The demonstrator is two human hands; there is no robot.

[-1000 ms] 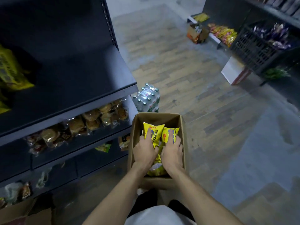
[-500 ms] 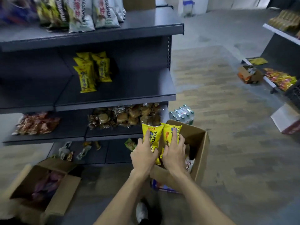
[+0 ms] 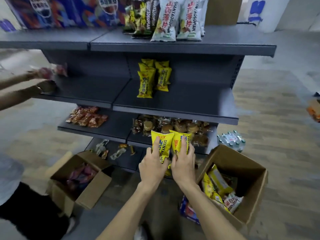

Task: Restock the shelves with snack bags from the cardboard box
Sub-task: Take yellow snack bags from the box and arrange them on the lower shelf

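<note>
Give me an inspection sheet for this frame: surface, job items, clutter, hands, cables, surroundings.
Surface: dark grey shelf, mostly bare beside a stack of yellow bags.
Job's things: two yellow snack bags held upright; open cardboard box at right holds more.
Clutter: second box on the floor at left; bottled water pack behind the open box.
Grippers: left hand and right hand each grip one bag, fingers spread over the fronts.
Cables: nothing seen.
Surroundings: another person's hands, blurred, at the left shelf section; white bags on the top shelf; wood-pattern floor.
</note>
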